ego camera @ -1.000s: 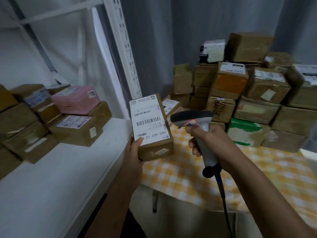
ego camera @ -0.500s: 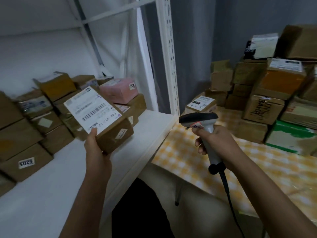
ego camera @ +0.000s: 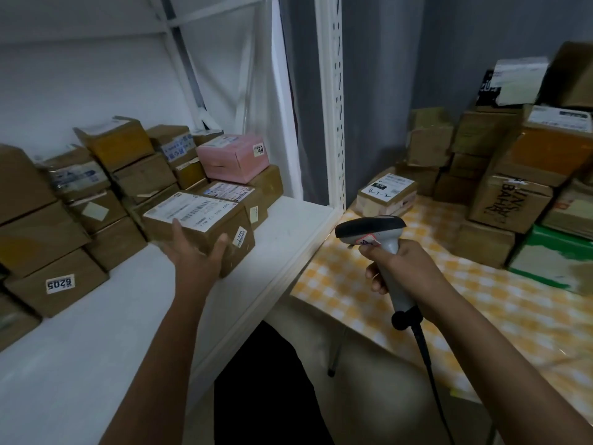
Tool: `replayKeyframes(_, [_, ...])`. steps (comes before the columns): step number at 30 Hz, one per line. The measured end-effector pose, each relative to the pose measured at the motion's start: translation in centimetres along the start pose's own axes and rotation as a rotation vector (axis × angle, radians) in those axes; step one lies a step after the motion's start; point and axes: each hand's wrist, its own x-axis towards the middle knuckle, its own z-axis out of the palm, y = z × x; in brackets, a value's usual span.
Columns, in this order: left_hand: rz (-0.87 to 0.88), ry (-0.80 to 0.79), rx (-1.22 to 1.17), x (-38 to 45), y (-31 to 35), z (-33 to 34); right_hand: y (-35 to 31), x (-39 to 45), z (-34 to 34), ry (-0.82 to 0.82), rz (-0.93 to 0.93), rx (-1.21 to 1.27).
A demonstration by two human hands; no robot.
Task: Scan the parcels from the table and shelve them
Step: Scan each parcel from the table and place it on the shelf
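A brown parcel [ego camera: 208, 221] with a white barcode label on top rests on the white shelf [ego camera: 96, 332], in front of the other shelved boxes. My left hand [ego camera: 195, 256] grips its near side, thumb on the right face. My right hand [ego camera: 401, 268] holds a grey and black barcode scanner [ego camera: 372, 231] by the handle above the table's left end, its cable hanging down. More parcels are stacked on the table [ego camera: 449, 303], which has a yellow checked cloth. The nearest one is a small box [ego camera: 386, 195] marked "4-3-2".
Stacked brown boxes and a pink box [ego camera: 231, 162] fill the back and left of the shelf. A white perforated upright [ego camera: 332, 107] stands between shelf and table. A green and white box [ego camera: 552, 258] lies at the table's right. Grey curtain behind.
My left hand has carried the labelled parcel from above the table over to the shelf and lowered it onto the board. The scanner hand has stayed about where it was.
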Motion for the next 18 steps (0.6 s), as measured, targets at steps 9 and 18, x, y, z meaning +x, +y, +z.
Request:
replayKeyframes(9, [0.099,-0.053,0.025,1.9,-0.4,0.4,0.6,0.1,0.2,-0.007,0.023,-0.016])
replayKeyframes(18, [0.266,0.099,0.182,-0.2,-0.1,1.2,1.3,0.0,-0.4,-0.020,0.041,-0.073])
